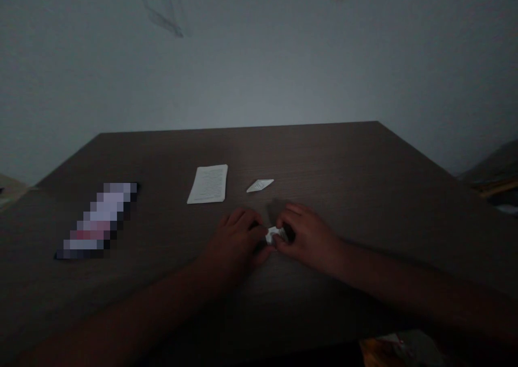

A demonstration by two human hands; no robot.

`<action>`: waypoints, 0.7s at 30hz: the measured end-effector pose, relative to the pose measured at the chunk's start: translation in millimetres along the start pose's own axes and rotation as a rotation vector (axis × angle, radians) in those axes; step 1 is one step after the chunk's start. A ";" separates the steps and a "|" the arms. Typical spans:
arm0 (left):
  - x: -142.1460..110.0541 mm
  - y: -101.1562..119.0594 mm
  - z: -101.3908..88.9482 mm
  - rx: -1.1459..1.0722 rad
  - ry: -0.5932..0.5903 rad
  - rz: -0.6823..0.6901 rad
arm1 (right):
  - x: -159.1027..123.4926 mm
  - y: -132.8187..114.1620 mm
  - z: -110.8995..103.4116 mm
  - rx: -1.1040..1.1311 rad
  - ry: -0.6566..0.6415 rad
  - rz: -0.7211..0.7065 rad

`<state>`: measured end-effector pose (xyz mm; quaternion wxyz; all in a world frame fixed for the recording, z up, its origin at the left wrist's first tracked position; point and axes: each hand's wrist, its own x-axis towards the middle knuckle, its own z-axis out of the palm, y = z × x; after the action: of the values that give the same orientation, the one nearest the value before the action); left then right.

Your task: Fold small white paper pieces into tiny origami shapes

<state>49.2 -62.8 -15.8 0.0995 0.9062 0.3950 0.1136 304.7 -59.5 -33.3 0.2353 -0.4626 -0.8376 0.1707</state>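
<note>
Between my two hands, just above the table, is a small piece of white folded paper [272, 234]. My left hand [238, 240] is closed on its left side, with the thumb and fingertips against it. From the right, my right hand [306, 235] pinches the same paper between thumb and fingers, which cover part of it. A flat white folded paper diamond [260, 185] lies just beyond the hands. Farther left rests a stack of printed paper sheets [208, 184], its edges roughly aligned.
A phone-like dark-edged slab with a pixelated face [99, 218] lies at the left of the brown wooden table [324, 156]. A pale wall [283, 59] stands behind the table, with a clear plastic bag [159, 5] on it. Some items show at the bottom right, below the table edge.
</note>
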 end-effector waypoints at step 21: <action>0.4 1.7 -4.5 0.022 -0.033 -0.022 | 14.4 6.2 -3.9 0.049 0.009 0.152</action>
<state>49.3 -63.2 -11.0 0.0971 0.9047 0.4043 0.0931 304.5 -43.7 -29.8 0.2368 -0.5197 -0.7946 0.2062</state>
